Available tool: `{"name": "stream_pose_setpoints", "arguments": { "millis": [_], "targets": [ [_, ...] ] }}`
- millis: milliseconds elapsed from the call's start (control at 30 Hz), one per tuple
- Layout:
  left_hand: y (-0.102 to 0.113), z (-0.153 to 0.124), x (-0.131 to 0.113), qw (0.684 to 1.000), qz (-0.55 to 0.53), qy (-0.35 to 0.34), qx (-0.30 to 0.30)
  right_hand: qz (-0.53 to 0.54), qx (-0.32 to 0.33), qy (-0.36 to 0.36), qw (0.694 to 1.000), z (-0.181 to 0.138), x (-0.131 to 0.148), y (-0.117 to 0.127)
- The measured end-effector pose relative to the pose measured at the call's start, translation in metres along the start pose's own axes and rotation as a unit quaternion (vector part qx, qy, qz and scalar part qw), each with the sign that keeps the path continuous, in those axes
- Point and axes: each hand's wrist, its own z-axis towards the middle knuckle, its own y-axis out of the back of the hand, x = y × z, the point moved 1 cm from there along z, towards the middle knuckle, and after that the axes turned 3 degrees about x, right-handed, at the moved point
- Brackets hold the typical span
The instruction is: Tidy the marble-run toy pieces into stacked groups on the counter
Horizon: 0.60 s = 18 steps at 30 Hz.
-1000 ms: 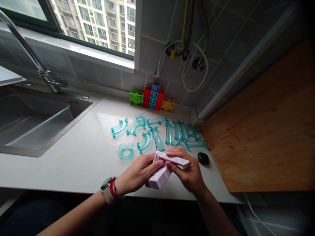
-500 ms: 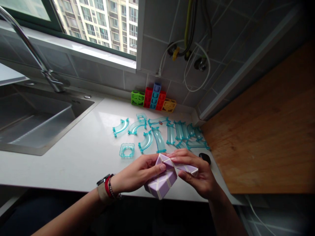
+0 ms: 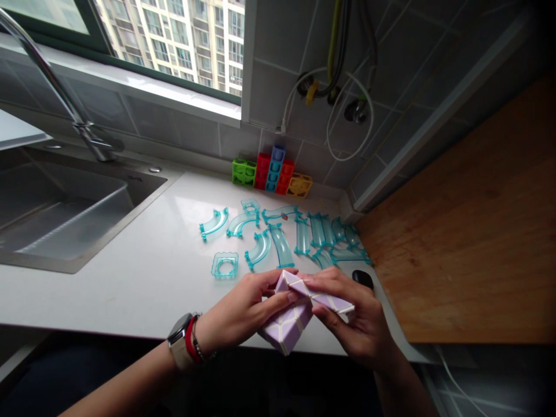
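A lilac-and-white twisty snake puzzle is held above the counter's front edge, partly folded into a block. My left hand grips the block from the left, its thumb pressed along the upper face. On the other side, my right hand pinches the narrower section of wedges that points right, thumb below and fingers above. Both hands are closed on the puzzle, and the fingers hide some of its wedges.
Several translucent teal track pieces lie on the white counter, beyond my hands. Colourful blocks stand against the tiled wall. A black object lies near the wooden panel at right; a sink is at left.
The puzzle's right-hand section has turned a little, and its tip sits slightly lower and farther right. My right hand has tilted with it; my left hand keeps its grip.
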Motion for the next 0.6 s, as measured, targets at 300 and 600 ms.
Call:
{"name": "stream_pose_setpoints", "arguments": {
  "millis": [300, 600],
  "targets": [
    [-0.0022, -0.0091, -0.0054, 0.984, 0.172, 0.014, -0.036, -0.065, -0.074, -0.017, 0.995, -0.0083, 0.0070, -0.0051],
    [-0.0005, -0.0080, -0.0056, 0.981, 0.193, 0.026, -0.025, -0.053, -0.072, -0.049, 0.995, -0.0050, 0.0102, -0.0051]
  ]
}}
